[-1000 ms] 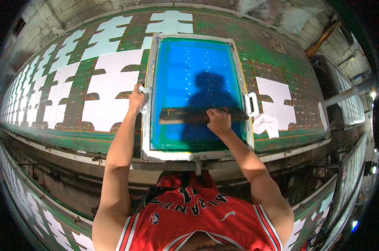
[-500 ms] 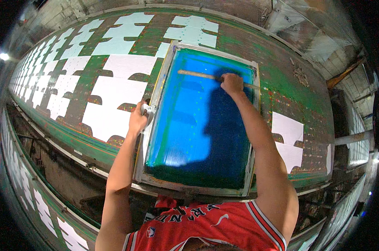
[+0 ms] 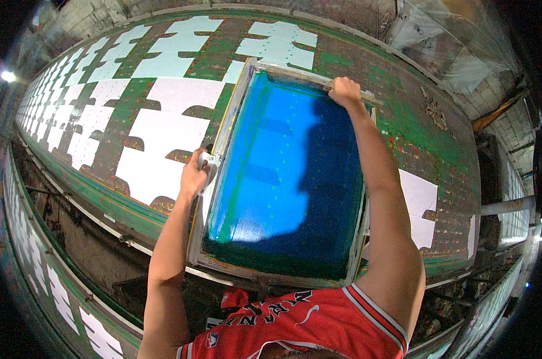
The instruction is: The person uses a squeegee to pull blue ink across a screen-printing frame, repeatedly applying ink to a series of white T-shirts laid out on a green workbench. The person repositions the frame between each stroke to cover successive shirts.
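A framed printing screen [image 3: 283, 276] with blue mesh and green ink along its edges lies on the long table in front of me. My left hand [image 3: 194, 173] is closed around a white handle [image 3: 210, 161] on the screen's left side. At the far right of the frame, my right hand [image 3: 345, 91] grips a squeegee [image 3: 371, 99] from above. A short light-coloured end of it shows to the right of my fist; the rest is hard to tell from the frame's far edge. Shadow from my head and arm covers the mesh's right part.
Rows of white cut pieces [image 3: 163, 134] lie on the green and brown stained table [image 3: 343, 52], stretching to the far left. Another white piece [image 3: 416, 203] lies right of the screen. A rail [image 3: 139, 244] follows the near edge. A crumpled scrap [image 3: 435, 113] sits far right.
My right hand has moved the squeegee away from me, from over the upper mesh to the frame's far edge. My left hand stays on the handle.
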Demonstrator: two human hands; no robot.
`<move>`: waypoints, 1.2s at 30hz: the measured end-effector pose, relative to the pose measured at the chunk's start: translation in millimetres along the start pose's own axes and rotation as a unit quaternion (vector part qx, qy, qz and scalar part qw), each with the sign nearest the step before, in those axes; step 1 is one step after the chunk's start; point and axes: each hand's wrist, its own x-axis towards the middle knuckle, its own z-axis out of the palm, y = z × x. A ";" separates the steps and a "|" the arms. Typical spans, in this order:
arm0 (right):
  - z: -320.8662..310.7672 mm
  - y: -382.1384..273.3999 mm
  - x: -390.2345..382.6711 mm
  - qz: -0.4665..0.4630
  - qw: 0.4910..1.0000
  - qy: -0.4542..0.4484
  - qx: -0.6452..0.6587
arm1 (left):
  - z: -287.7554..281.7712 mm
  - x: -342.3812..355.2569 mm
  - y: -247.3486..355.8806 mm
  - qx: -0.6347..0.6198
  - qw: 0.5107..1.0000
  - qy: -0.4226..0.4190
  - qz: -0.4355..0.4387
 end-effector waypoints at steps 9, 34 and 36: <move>18.0 -5.2 0.1 -0.002 0.999 -0.045 -0.005 | -0.4 -0.1 -0.6 -0.005 1.000 0.006 0.005; -29.6 -169.7 -485.2 0.016 0.991 -0.106 0.074 | 5.2 10.4 -22.8 -0.033 0.999 -0.021 0.018; -31.7 -180.5 -520.2 0.018 0.990 -0.116 0.080 | 8.6 13.4 -27.3 -0.062 0.997 -0.030 0.015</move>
